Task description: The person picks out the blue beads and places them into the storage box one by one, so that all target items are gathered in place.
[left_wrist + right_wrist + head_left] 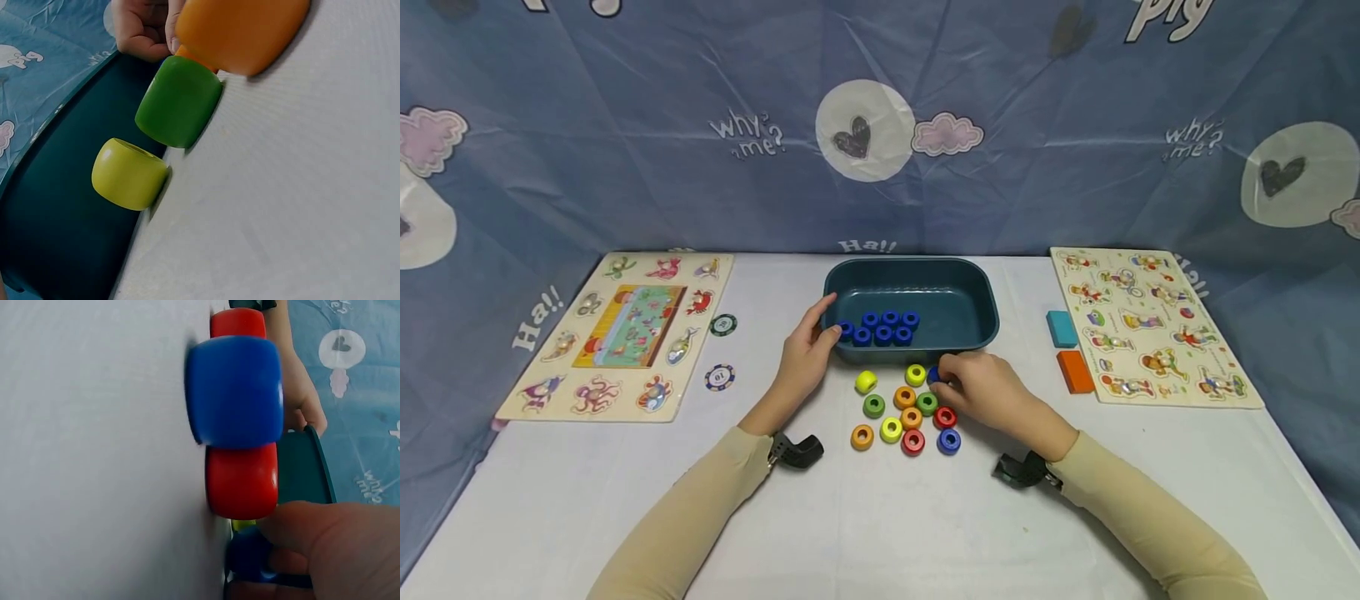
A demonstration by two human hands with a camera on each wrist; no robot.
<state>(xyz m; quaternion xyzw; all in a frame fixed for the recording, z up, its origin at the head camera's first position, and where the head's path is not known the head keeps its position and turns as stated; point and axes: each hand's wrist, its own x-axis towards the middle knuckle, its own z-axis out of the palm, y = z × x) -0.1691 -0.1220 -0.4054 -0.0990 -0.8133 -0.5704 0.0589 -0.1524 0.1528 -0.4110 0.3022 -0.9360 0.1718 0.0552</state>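
My left hand (805, 354) grips the left side of a dark teal plastic tray (955, 343), its thumb over the rim. Inside, toward the front left, lie several blue beads (883, 335). At the tray's front right my right hand (988, 392) pinches a blue bead (247, 553) low over the table, partly hidden by the fingers. Loose beads are spread before the tray: yellow (866, 382), green (873, 406), orange (862, 437), red (913, 442), and another blue bead (949, 441) nearest the right forearm.
A wooden sea-animal puzzle board (700, 392) lies at left, with a green chip (723, 324) and a blue chip (720, 377) beside it. At right are a second picture puzzle board (1180, 392), a light blue block (1062, 329) and an orange block (1076, 372). A printed curtain (1037, 183) hangs behind.
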